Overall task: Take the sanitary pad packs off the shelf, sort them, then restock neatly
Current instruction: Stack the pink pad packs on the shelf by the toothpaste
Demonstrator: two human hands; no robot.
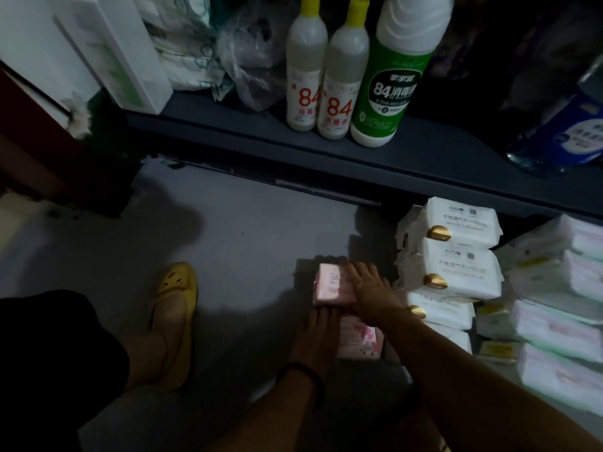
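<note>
Dim grey floor below dark shelf; both hands' fingers flat, spread on pink pack

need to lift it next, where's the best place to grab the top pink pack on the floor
Take the top pink pack by its two long side edges, coming from above. It lies flat on another pink pack, so only its top and sides are free; the right hand already rests there.

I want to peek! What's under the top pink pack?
Another pink pack shows under the top pink pack. Both hands, right and left, cover the rest.
</note>
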